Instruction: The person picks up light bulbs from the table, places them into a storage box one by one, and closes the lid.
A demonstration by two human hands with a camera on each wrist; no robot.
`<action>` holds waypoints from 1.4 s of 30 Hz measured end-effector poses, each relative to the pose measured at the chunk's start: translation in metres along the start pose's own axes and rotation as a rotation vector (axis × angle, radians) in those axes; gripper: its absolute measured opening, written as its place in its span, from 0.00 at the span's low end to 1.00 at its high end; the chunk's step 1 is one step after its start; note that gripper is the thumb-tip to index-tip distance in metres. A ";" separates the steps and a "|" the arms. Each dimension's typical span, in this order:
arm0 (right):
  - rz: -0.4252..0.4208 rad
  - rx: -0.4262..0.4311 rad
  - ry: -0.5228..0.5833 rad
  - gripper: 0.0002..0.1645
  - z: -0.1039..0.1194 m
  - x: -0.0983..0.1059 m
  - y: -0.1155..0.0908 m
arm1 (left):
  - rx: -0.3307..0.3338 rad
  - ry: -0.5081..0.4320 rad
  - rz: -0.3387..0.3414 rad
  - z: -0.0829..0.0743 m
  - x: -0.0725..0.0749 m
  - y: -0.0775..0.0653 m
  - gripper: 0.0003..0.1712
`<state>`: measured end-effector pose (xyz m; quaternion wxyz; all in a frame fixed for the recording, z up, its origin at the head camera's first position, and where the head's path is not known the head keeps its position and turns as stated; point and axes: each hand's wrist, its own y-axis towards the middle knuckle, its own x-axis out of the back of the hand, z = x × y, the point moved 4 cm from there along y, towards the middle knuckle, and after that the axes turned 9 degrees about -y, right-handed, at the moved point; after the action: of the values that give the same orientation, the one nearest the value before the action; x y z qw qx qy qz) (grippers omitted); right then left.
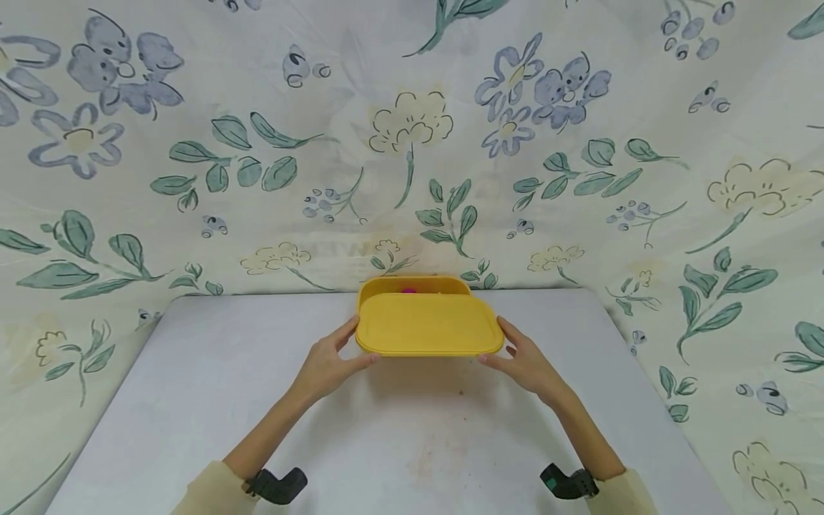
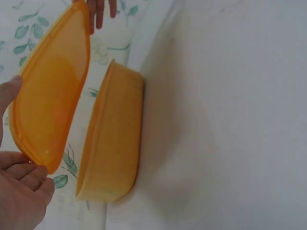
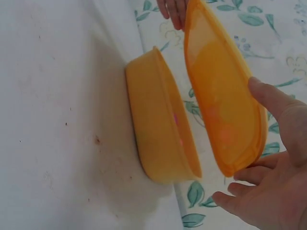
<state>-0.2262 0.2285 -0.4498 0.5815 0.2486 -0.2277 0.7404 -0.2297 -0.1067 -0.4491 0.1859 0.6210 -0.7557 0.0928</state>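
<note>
A yellow plastic lid (image 1: pixel 430 325) is held level by both hands, one at each short end. My left hand (image 1: pixel 330 363) pinches its left end between thumb and fingers; my right hand (image 1: pixel 526 360) does likewise at the right end. Below the lid and apart from it stands a yellow container (image 2: pixel 115 139), upright on the table with its top uncovered. In the head view only the container's far rim (image 1: pixel 415 280) shows past the lid. Something small and pink (image 3: pixel 176 120) is inside the container; its kind cannot be made out.
The white table (image 1: pixel 257 322) carries small brown specks and a faint reddish stain (image 1: pixel 438 458) near its middle. Behind the table hangs a floral cloth (image 1: pixel 412 179), which also shows along both sides. Each wrist wears a black camera mount (image 1: pixel 278 486).
</note>
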 end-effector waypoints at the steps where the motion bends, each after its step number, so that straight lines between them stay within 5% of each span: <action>1: 0.002 0.004 -0.001 0.57 -0.001 0.000 0.002 | -0.006 0.001 0.002 0.001 0.000 0.001 0.52; 15: 0.006 0.005 -0.024 0.61 -0.012 -0.006 0.025 | -0.047 0.029 -0.005 0.021 0.000 0.017 0.55; 42: 0.070 -0.081 -0.080 0.64 -0.036 -0.028 0.067 | -0.003 0.019 0.024 0.054 -0.004 0.043 0.58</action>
<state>-0.2898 0.2155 -0.4989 0.5552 0.2461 -0.2894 0.7399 -0.2800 -0.1135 -0.4958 0.1929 0.6108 -0.7614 0.0999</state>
